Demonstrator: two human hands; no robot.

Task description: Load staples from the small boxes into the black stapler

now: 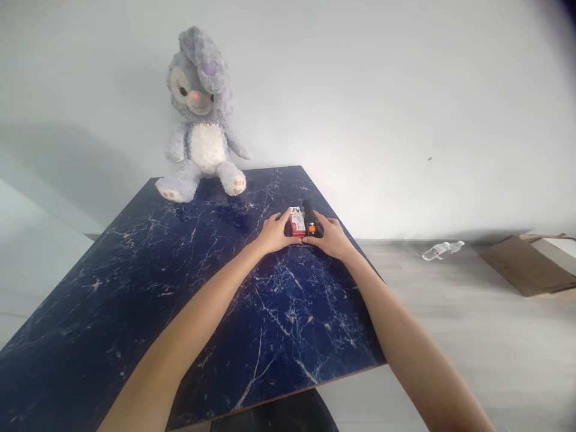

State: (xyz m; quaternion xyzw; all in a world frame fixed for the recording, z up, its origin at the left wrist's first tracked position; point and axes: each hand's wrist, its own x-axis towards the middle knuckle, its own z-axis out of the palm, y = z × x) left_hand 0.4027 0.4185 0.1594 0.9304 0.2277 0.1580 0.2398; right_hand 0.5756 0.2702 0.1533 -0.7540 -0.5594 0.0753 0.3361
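Both my arms reach forward over a dark blue marble-patterned table. My left hand rests on the table with its fingers closed around a small red and white box. Beside it, my right hand has its fingers curled on a black device with an orange button. The box and the device touch each other between the two hands, near the table's right edge.
A grey plush rabbit sits at the far edge of the table against a white wall. On the floor to the right lie a clear plastic bottle and a flat cardboard box.
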